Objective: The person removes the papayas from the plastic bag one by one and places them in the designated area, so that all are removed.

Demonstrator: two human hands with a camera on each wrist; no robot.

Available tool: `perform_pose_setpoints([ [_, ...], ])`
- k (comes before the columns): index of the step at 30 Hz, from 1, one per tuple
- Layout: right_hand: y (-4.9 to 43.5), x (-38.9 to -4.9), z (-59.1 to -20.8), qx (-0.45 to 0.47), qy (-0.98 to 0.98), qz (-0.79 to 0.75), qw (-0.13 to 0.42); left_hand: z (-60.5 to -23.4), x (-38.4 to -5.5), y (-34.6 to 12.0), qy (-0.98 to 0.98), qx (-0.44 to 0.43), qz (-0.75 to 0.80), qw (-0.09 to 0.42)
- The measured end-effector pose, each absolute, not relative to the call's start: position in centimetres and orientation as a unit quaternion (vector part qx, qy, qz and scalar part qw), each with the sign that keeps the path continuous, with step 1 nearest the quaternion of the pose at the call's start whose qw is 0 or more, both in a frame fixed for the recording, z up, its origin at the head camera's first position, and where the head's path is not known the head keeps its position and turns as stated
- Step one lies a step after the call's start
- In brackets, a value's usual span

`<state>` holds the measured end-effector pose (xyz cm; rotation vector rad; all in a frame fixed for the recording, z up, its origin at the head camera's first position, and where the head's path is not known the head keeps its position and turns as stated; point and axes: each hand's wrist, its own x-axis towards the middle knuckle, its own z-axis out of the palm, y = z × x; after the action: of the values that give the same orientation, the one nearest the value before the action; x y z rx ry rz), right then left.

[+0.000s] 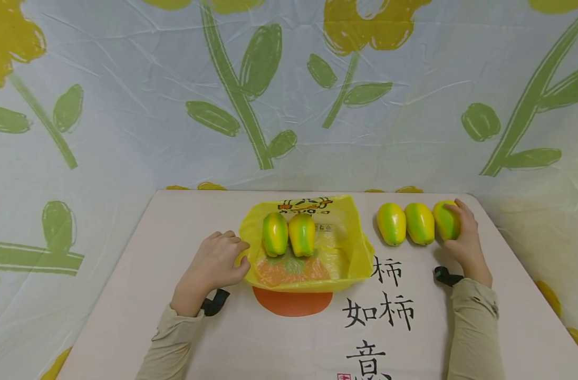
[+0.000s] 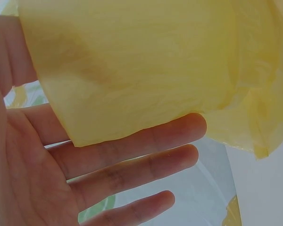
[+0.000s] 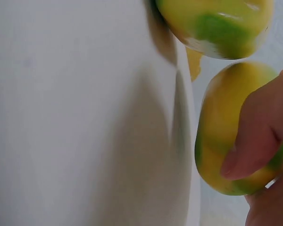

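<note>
Bag: yellow, two fruits on or inside it (cannot tell which)
Left hand: released, fingers straight at bag's edge
Right hand: grasping rightmost fruit

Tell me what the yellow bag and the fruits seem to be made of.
Yellow bag: thin, shiny plastic film, judging by its creases and the orange print showing through it. Fruits: smooth and glossy, with bright highlights and near-matching shapes; possibly moulded plastic or coated foam, though the look leaves this open.
</note>
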<state>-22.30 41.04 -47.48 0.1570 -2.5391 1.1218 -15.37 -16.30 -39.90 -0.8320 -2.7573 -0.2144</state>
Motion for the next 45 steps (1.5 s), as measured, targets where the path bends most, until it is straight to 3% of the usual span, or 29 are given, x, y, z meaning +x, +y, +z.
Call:
perform_pose_setpoints([
  [16,41.4,-22.3,-47.6,0.062,-0.92,0.366,0.129,-39.9,-15.4,-16.2,-0.945,-0.289,-0.079,0.129],
  [31,41.7,-22.1,-48.0,0.076,-0.905,0.402,0.115,-39.9,-15.3,-16.2,-0.946,-0.288,-0.079,0.125],
  [45,42.0,-21.3,-47.8,0.031,-0.884,0.456,0.1,-39.9,-15.3,-16.2,-0.946,-0.289,-0.075,0.128],
])
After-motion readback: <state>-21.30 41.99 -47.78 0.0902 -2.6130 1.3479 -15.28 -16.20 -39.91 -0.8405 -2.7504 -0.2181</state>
